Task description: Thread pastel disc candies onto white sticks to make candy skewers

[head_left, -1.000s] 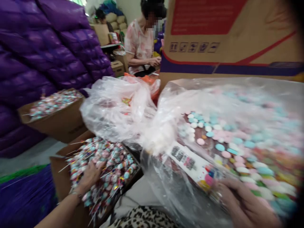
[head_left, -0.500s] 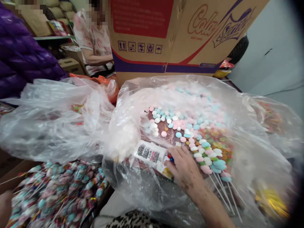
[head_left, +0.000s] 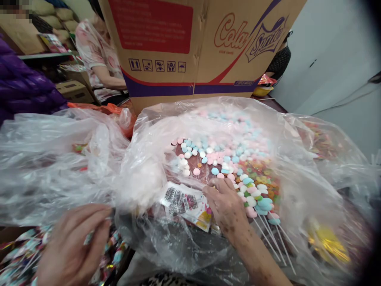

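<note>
My right hand [head_left: 224, 204] is bent over the right edge of a small stack of printed plastic wrappers [head_left: 186, 200]. Its thumb and fingers are drawn together at a wrapper's edge, and the fingertips are partly hidden. Just right of it lie lollipop skewers of pink, white and blue candies [head_left: 258, 194], their white sticks [head_left: 272, 238] pointing toward me. My left hand [head_left: 76, 242], slightly blurred, hovers over a box of wrapped candy lollipops [head_left: 18, 258]. Its fingers are loosely curled, with the thumb apart and nothing clearly held.
Loose pastel candies [head_left: 220, 153] and gummy rings [head_left: 262, 171] lie inside a big clear plastic bag [head_left: 143, 159]. A tall cardboard carton [head_left: 166, 79] stands behind. Another clear bag [head_left: 53, 159] is at left, gold foil [head_left: 327, 242] at right. A co-worker [head_left: 98, 59] sits at the back left.
My left hand has come in from the left edge, over the box of lollipops. My right hand stays at the wrappers, which now lie slightly fanned. The view has shifted a little.
</note>
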{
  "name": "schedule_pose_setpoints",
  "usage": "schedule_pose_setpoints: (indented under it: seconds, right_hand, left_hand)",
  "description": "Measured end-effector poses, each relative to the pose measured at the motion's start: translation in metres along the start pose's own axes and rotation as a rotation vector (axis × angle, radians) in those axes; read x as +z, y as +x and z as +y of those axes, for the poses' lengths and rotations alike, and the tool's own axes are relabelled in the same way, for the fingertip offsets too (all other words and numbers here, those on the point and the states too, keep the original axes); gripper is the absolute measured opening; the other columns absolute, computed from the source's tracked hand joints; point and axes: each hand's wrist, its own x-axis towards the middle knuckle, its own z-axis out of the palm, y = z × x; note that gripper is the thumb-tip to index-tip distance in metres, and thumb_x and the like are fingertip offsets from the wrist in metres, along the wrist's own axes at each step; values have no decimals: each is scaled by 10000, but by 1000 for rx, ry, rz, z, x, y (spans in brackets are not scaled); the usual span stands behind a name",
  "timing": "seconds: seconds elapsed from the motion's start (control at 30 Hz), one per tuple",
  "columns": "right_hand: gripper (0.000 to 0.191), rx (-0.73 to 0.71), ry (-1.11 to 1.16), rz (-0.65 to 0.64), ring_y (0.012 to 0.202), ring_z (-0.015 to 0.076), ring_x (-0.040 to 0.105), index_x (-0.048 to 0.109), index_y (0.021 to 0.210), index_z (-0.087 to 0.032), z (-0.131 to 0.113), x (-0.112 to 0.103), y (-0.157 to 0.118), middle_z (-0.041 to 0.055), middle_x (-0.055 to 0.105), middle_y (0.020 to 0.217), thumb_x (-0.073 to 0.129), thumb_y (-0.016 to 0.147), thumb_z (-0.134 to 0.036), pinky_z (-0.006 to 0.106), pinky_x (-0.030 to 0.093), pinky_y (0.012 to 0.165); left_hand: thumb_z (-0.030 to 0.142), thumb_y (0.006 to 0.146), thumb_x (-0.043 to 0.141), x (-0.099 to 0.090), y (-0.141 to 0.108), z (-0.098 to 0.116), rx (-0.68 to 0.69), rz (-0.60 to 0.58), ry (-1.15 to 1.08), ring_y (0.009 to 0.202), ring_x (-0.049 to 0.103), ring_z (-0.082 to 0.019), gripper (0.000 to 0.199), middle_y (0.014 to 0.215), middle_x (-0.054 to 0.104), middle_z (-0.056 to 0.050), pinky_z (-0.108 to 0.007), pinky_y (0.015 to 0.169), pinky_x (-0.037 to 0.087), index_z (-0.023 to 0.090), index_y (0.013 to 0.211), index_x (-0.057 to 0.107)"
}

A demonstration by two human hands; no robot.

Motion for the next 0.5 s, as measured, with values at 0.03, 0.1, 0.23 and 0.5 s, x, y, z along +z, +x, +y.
schedule_pose_setpoints:
  seconds: [0.03,0.1,0.23,0.5]
  right_hand:
    - [292,5,19,42,832,223,469,646,763,-192,-1,-3,1,84,600,869,456,941,-58,332,405,743]
    - [293,-3,67,107,816,218,458,663,785,-195,-3,-9,1,79,592,852,458,941,-57,336,409,750]
    - [261,-96,175,148,815,216,489,655,850,-194,-9,-23,-4,68,613,825,452,968,-82,333,423,735]
    - [137,3,481,147,752,160,553,567,912,-209,-7,-42,-27,8,632,801,476,969,-124,290,452,701]
  left_hand:
    - [231,894,525,12,11,18,83,47,-39,1025,583,-314,455,1083,627,-52,-519,932,473,440,1298,505]
    - [226,929,499,36,34,55,217,-77,-113,1063,587,-292,442,1140,640,-72,-449,913,497,370,1347,473]
    - [347,910,567,74,69,106,332,-181,-207,1081,596,-328,449,1184,656,-142,-477,902,494,244,1334,463]
    - [286,882,516,91,101,125,100,-753,-524,628,546,-163,197,677,614,14,-267,587,406,227,696,539]
